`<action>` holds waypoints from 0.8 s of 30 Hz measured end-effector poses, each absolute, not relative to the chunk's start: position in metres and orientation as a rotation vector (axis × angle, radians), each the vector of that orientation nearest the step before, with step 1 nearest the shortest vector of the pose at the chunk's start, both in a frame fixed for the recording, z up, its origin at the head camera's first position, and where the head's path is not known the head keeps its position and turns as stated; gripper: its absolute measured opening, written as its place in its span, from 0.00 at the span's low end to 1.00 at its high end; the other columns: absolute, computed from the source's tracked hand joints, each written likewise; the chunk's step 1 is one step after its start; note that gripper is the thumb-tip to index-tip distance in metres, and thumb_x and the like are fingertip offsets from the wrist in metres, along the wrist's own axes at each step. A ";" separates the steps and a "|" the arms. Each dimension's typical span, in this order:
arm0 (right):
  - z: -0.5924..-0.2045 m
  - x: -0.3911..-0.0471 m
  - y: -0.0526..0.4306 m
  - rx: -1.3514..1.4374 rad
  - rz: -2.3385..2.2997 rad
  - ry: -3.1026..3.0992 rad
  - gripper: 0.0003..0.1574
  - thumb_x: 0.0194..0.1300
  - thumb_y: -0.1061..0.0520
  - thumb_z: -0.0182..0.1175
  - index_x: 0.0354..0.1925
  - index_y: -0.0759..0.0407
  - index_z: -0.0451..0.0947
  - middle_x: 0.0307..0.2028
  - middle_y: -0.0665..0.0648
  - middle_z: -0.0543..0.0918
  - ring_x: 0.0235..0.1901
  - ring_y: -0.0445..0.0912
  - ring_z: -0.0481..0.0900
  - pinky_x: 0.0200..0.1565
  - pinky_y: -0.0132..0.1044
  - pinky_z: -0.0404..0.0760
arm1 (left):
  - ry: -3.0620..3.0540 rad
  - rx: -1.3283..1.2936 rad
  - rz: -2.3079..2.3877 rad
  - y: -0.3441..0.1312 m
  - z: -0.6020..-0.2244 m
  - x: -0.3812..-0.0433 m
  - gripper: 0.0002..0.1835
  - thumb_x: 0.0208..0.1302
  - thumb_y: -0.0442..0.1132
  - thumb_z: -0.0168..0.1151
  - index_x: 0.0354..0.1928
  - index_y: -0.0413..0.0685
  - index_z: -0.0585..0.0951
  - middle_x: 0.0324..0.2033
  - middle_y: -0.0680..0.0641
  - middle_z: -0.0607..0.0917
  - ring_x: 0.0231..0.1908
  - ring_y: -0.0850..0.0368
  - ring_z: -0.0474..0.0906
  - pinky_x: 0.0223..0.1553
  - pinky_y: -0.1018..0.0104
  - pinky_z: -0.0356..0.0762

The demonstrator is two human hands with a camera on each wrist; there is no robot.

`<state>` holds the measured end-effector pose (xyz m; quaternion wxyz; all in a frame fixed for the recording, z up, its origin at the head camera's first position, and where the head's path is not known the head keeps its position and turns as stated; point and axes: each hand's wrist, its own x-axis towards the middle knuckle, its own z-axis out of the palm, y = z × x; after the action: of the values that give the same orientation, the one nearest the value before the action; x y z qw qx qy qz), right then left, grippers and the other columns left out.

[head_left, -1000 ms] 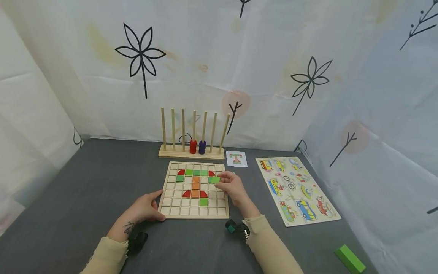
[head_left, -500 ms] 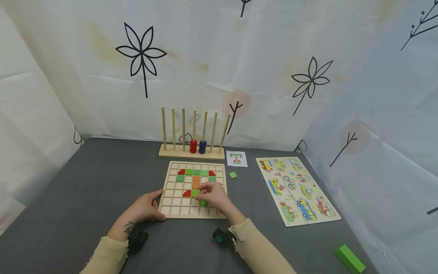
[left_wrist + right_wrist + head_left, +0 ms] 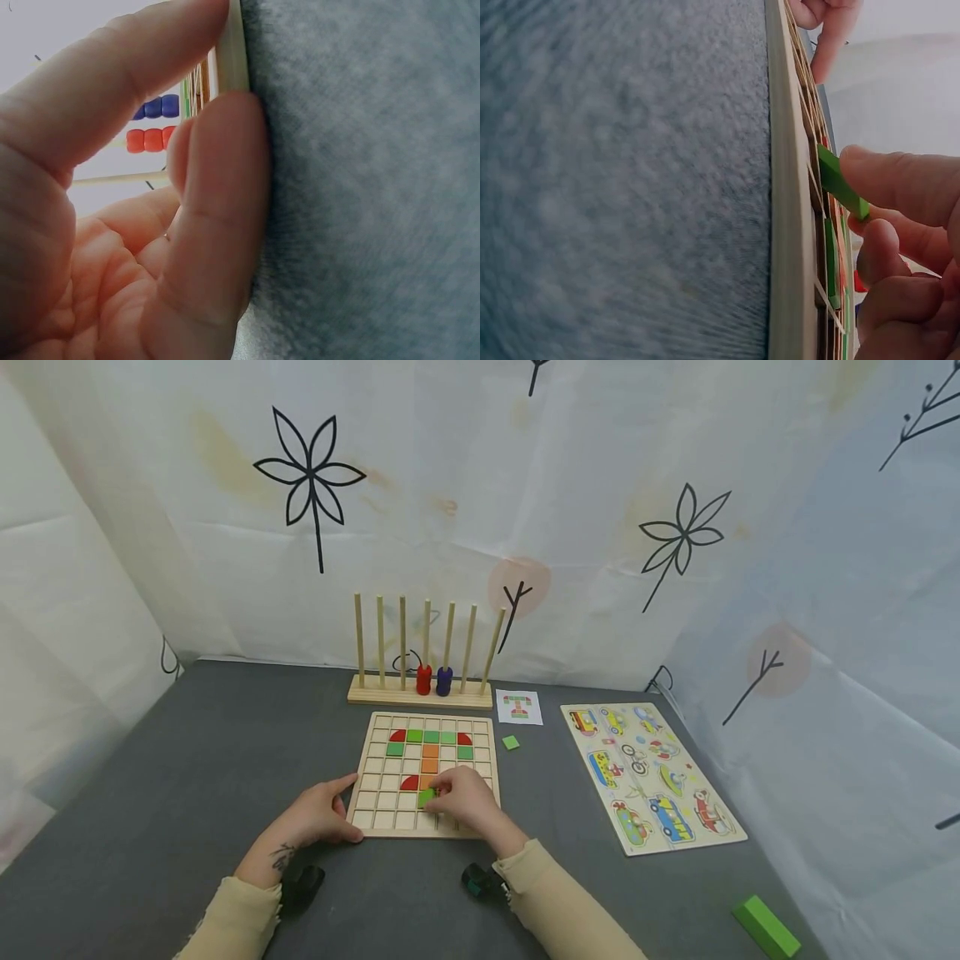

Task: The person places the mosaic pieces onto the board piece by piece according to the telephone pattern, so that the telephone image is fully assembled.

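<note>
A square green tile point(image 3: 427, 798) is pinched between the thumb and fingers of my right hand point(image 3: 471, 797), tilted close over a cell in the lower middle of the wooden grid board point(image 3: 382, 820). In the right wrist view, this green tile point(image 3: 838, 180) leans at the grid's ridges, with a flat green tile point(image 3: 832, 262) beyond it. My left hand point(image 3: 322, 814) touches the board's near left corner, index finger along the left edge and thumb at the near edge. Red quarter-round, green and orange tiles point(image 3: 430, 764) form a T-like pattern; my right hand hides part of it.
One loose green tile point(image 3: 511, 742) lies right of the board. Behind stand a peg rack point(image 3: 390, 695) with red and purple beads point(image 3: 444, 682) and a small pattern card point(image 3: 518, 707). A vehicle puzzle board point(image 3: 600, 774) and a green block point(image 3: 767, 928) lie to the right.
My right hand has carried the green tile from the board's right side leftward and nearer, to the lower middle cells. The loose tile beside the board has come into view. My left hand stays put.
</note>
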<state>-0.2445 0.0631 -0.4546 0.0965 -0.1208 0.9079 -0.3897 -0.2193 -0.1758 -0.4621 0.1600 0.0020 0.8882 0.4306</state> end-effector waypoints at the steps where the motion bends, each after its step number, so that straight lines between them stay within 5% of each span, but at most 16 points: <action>1: -0.454 -0.244 0.063 -0.355 -1.129 2.702 0.20 0.47 0.56 0.71 0.42 0.59 0.84 0.28 0.49 0.81 0.24 0.39 0.68 0.26 0.31 0.67 | 2.536 0.009 1.235 -0.176 -0.462 -0.219 0.55 0.33 0.32 0.78 0.68 0.35 0.59 0.20 0.46 0.72 0.18 0.56 0.67 0.21 0.65 0.67; 6: -0.450 -0.245 0.065 -0.383 -1.117 2.714 0.23 0.46 0.56 0.72 0.44 0.57 0.83 0.26 0.50 0.79 0.22 0.40 0.67 0.24 0.32 0.65 | 2.527 0.017 1.256 -0.176 -0.461 -0.219 0.55 0.33 0.31 0.78 0.68 0.35 0.59 0.19 0.46 0.72 0.18 0.56 0.68 0.21 0.64 0.68; 12: -0.441 -0.262 0.095 -0.384 -1.600 2.415 0.28 0.52 0.63 0.67 0.53 0.67 0.75 0.24 0.53 0.75 0.20 0.41 0.66 0.23 0.32 0.66 | 2.539 0.013 1.235 -0.175 -0.461 -0.220 0.55 0.33 0.31 0.78 0.67 0.35 0.59 0.19 0.46 0.72 0.18 0.56 0.68 0.21 0.65 0.68; 24: -0.464 -0.319 0.172 0.040 -1.718 2.605 0.34 0.47 0.70 0.66 0.55 0.62 0.75 0.28 0.54 0.75 0.24 0.42 0.67 0.27 0.32 0.68 | 2.538 -0.002 1.217 -0.175 -0.459 -0.219 0.55 0.33 0.31 0.78 0.68 0.35 0.59 0.20 0.46 0.73 0.18 0.56 0.68 0.21 0.65 0.67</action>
<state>-0.3188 0.1715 -0.4640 0.0101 0.0128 0.8347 -0.5505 -0.2195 -0.1745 -0.4593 0.1627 -0.0006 0.8896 0.4268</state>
